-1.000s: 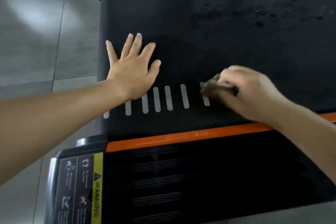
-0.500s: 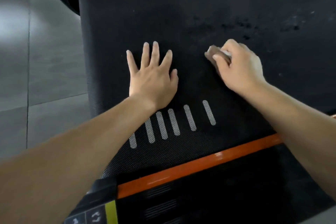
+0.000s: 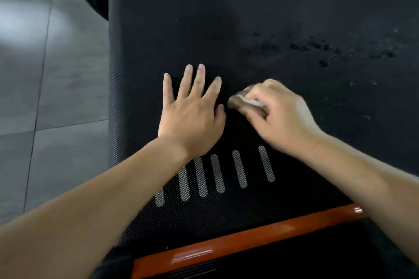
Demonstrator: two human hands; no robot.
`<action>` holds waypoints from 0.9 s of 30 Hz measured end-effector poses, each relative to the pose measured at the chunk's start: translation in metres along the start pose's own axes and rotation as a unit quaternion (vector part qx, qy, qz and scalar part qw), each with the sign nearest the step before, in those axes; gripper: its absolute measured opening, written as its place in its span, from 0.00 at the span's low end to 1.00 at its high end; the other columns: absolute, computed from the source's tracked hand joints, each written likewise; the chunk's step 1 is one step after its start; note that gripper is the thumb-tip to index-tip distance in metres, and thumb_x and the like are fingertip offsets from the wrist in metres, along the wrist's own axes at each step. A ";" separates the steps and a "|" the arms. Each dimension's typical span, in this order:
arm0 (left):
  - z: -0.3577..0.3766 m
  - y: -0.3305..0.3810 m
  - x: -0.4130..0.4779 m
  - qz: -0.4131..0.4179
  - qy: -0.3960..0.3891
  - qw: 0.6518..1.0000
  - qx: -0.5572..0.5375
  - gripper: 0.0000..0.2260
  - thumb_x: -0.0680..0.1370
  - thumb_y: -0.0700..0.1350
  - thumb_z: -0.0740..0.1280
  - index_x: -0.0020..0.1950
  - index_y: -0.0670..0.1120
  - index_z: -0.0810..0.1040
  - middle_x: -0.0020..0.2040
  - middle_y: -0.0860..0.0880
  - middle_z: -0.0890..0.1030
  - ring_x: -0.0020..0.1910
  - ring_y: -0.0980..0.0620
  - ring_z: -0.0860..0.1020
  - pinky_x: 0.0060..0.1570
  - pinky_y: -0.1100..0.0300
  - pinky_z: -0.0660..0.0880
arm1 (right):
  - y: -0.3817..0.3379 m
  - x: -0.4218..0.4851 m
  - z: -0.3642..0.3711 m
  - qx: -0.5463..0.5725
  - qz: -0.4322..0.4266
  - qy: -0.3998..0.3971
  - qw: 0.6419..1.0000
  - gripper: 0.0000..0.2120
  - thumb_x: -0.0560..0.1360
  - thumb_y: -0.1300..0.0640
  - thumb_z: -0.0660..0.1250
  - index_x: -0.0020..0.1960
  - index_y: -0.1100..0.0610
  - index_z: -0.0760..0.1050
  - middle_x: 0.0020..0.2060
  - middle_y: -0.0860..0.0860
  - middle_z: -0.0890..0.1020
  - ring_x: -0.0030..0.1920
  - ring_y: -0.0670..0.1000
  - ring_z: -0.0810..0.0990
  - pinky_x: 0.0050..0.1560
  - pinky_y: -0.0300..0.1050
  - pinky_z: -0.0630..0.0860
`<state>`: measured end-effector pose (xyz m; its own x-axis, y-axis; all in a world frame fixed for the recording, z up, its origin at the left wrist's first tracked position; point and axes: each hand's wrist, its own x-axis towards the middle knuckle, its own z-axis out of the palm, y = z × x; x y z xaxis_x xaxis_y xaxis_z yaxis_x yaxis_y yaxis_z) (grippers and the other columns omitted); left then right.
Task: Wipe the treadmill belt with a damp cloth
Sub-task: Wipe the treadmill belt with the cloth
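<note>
While right hand fingers pinch mostly hidden cloth, left hand fingers spread flat on belt.

Cloth mostly hidden under the right hand (blurred edges too)

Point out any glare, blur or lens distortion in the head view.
Head view: glare streaks on the near orange trim and a soft bright patch on the floor tiles; motion blur on the right hand and its cloth; the left hand is sharper; wide-angle bowing along the belt edges.
</note>
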<state>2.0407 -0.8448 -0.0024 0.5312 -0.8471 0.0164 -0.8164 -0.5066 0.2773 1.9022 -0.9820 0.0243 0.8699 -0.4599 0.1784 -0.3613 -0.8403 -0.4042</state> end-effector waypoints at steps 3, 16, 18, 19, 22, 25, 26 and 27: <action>-0.001 0.002 0.004 -0.022 0.003 1.000 -0.015 0.26 0.83 0.56 0.52 0.81 0.53 0.58 0.84 0.44 0.48 0.83 0.45 0.41 0.78 0.38 0.36 | 0.025 0.025 -0.006 -0.056 -0.035 0.015 0.998 0.12 0.80 0.45 0.67 0.48 0.54 0.77 0.43 0.47 0.76 0.44 0.52 0.79 0.40 0.50 0.76; 0.004 0.021 0.024 -0.104 -0.005 0.994 0.028 0.27 0.84 0.60 0.46 0.83 0.58 0.49 0.84 0.48 0.45 0.82 0.41 0.38 0.72 0.26 0.34 | 0.068 0.100 -0.017 -0.086 0.033 0.036 0.995 0.10 0.80 0.46 0.63 0.49 0.52 0.72 0.44 0.49 0.75 0.45 0.54 0.76 0.39 0.46 0.66; 0.007 0.021 0.023 -0.103 0.000 0.994 0.038 0.28 0.83 0.60 0.45 0.83 0.56 0.48 0.84 0.48 0.44 0.82 0.41 0.38 0.72 0.27 0.35 | 0.077 0.119 -0.018 -0.070 0.093 0.056 0.992 0.09 0.80 0.45 0.64 0.48 0.50 0.70 0.45 0.50 0.78 0.45 0.55 0.78 0.37 0.45 0.66; 0.007 0.022 0.023 -0.103 0.001 0.994 0.040 0.28 0.83 0.60 0.45 0.83 0.56 0.47 0.84 0.48 0.44 0.82 0.41 0.37 0.73 0.27 0.35 | 0.071 0.116 -0.013 -0.064 0.082 0.055 0.993 0.10 0.80 0.44 0.65 0.47 0.50 0.70 0.44 0.50 0.78 0.44 0.54 0.78 0.36 0.44 0.66; 0.008 0.021 0.024 -0.105 0.008 0.994 0.043 0.29 0.83 0.60 0.45 0.83 0.54 0.48 0.84 0.48 0.45 0.82 0.42 0.38 0.73 0.27 0.37 | 0.040 0.081 -0.002 -0.015 -0.017 -0.011 1.000 0.10 0.78 0.45 0.67 0.45 0.50 0.72 0.44 0.45 0.77 0.41 0.47 0.76 0.37 0.44 0.69; 0.010 0.020 0.024 -0.102 0.015 0.994 0.044 0.29 0.82 0.60 0.45 0.83 0.54 0.50 0.84 0.48 0.46 0.82 0.42 0.39 0.73 0.28 0.37 | 0.052 0.092 -0.006 -0.052 -0.056 -0.012 0.997 0.10 0.78 0.45 0.66 0.46 0.51 0.73 0.44 0.46 0.75 0.42 0.49 0.75 0.39 0.45 0.68; 0.010 0.020 0.025 -0.101 0.015 0.994 0.045 0.29 0.82 0.60 0.45 0.83 0.55 0.50 0.84 0.48 0.46 0.82 0.42 0.39 0.73 0.28 0.37 | 0.060 0.110 -0.008 -0.070 -0.028 0.010 0.997 0.10 0.79 0.45 0.65 0.46 0.51 0.71 0.44 0.47 0.75 0.44 0.52 0.76 0.40 0.46 0.67; 0.010 0.020 0.025 -0.101 0.015 0.994 0.045 0.29 0.82 0.61 0.44 0.83 0.55 0.50 0.84 0.48 0.46 0.82 0.42 0.39 0.73 0.27 0.37 | 0.066 0.128 -0.010 -0.079 0.016 0.030 0.996 0.09 0.79 0.46 0.64 0.47 0.51 0.71 0.45 0.49 0.76 0.46 0.54 0.77 0.40 0.47 0.68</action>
<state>2.0351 -0.8779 -0.0056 0.6924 -0.7215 -0.0020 -0.7081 -0.6801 0.1902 1.9860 -1.0993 0.0289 0.8370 -0.4995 0.2233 -0.4407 -0.8574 -0.2659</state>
